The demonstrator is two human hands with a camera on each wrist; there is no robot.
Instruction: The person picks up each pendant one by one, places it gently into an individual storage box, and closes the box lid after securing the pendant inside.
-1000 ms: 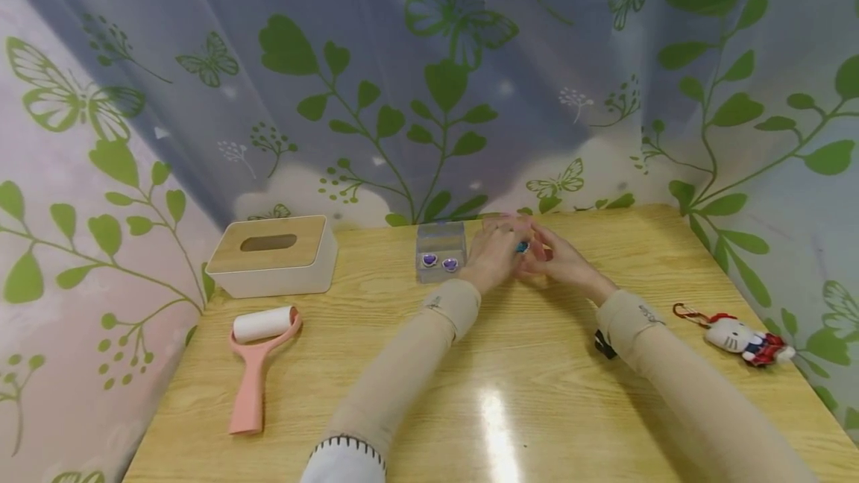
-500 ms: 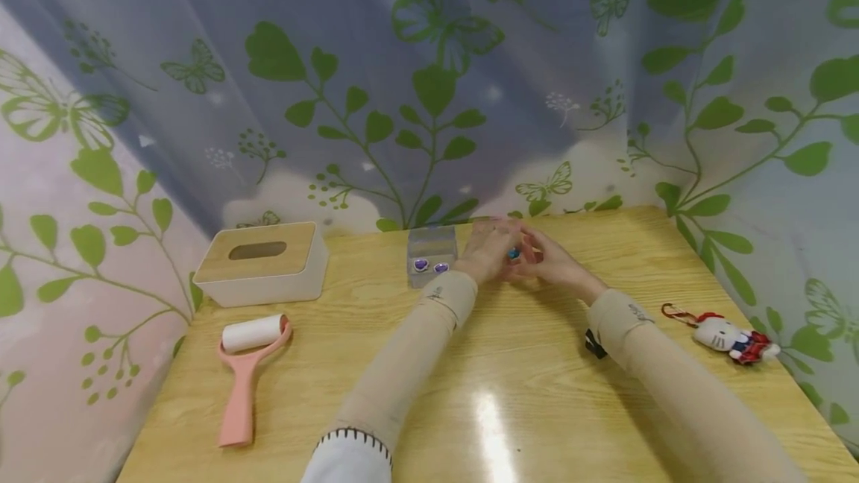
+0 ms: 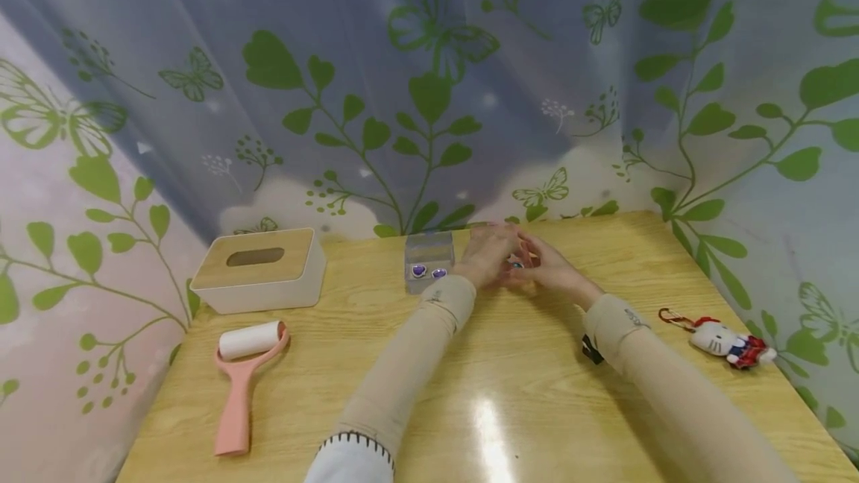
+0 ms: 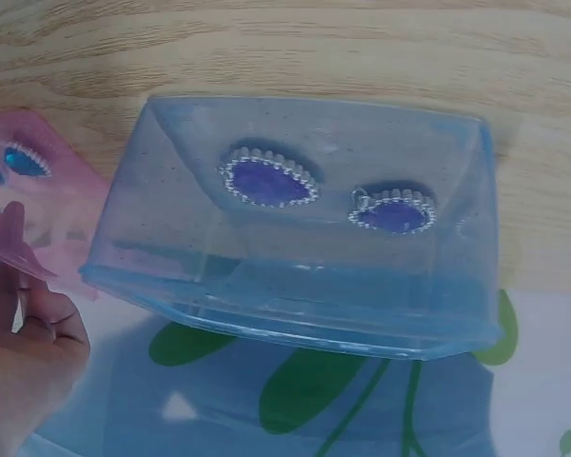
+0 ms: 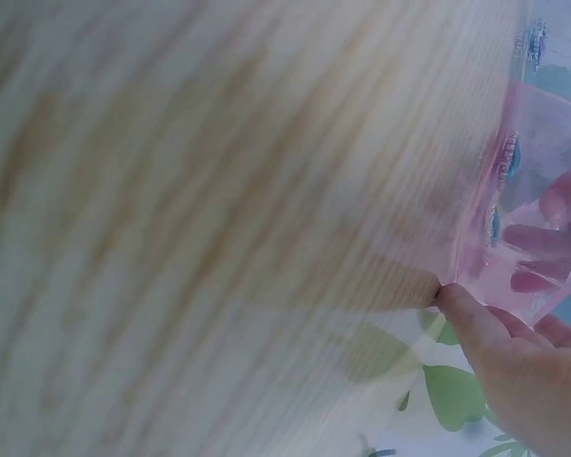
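My left hand (image 3: pixel 488 253) grips a clear pink plastic box (image 4: pixel 62 157) at the back of the table, some of its fingers overlapping the box wall. On the box's right side, my right hand (image 5: pixel 519 367) holds it with the thumb (image 5: pixel 462 309) at the lower edge. Blue teardrop gems (image 4: pixel 27 160) with silver beaded rims show in the pink box. Just left of it stands a clear blue box (image 3: pixel 429 252), open at the top. Inside are a purple teardrop gem (image 4: pixel 266 181) and a second purple gem (image 4: pixel 395 214), both silver-rimmed.
A tissue box with a wooden lid (image 3: pixel 258 267) stands back left, a pink lint roller (image 3: pixel 238 390) before it. A white cat plush keychain (image 3: pixel 721 340) lies at the right. A small black item (image 3: pixel 591 350) is beside the right sleeve. A patterned curtain (image 3: pixel 349 133) borders the table's back.
Both hands stay at the pink box, with small finger shifts; less of a blue gem shows between them. The head view has shifted slightly, while the blue box stays in place.
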